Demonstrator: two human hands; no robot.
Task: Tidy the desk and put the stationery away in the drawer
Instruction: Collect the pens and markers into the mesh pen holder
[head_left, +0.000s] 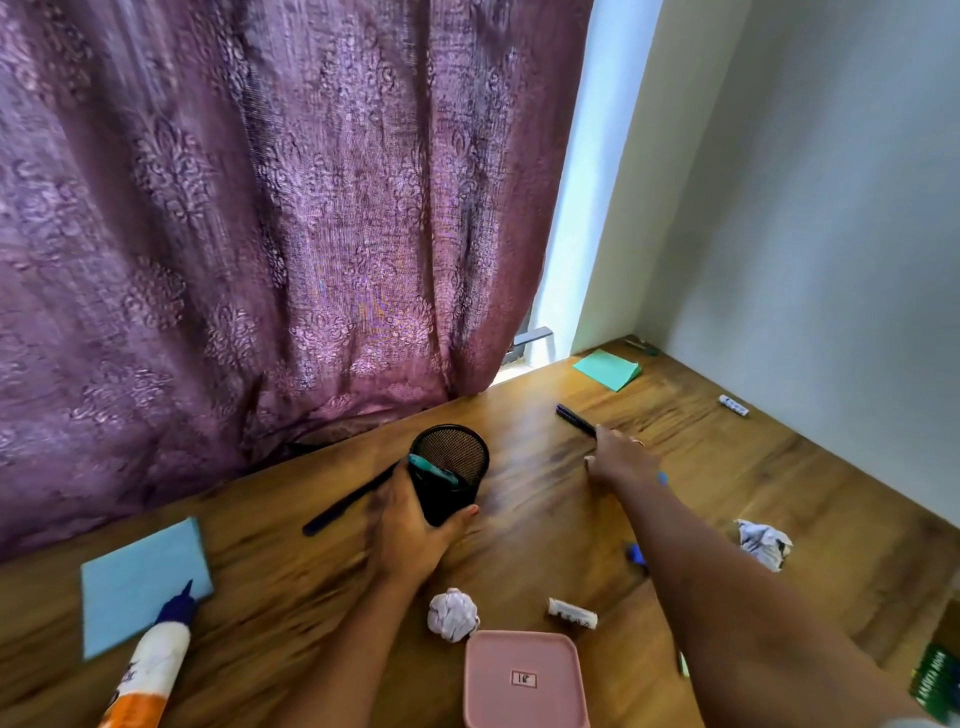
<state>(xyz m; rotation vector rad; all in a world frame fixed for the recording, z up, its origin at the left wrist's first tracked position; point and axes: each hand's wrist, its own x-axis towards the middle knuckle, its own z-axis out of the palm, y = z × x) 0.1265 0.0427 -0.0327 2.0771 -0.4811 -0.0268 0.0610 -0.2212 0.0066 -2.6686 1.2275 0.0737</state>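
My left hand (410, 525) grips a black mesh pen cup (451, 470), tilted toward me, with a teal pen (432, 468) across its rim. My right hand (618, 457) reaches far over the wooden desk (545, 499), its fingertips at the near end of a dark pen (575, 420); whether they grasp it is unclear. Another dark pen (345, 503) lies left of the cup, partly behind my left hand. A glue bottle (150, 662) with a blue cap lies at the front left, its tip on a blue note pad (137, 582).
Two crumpled paper balls (452, 614) (762, 543), a pink lidded box (524, 680), a white eraser (571, 613), a green note pad (608, 368), a small white item (733, 405) near the wall, and a blue object (636, 555) beside my right forearm. Purple curtain behind; wall at right.
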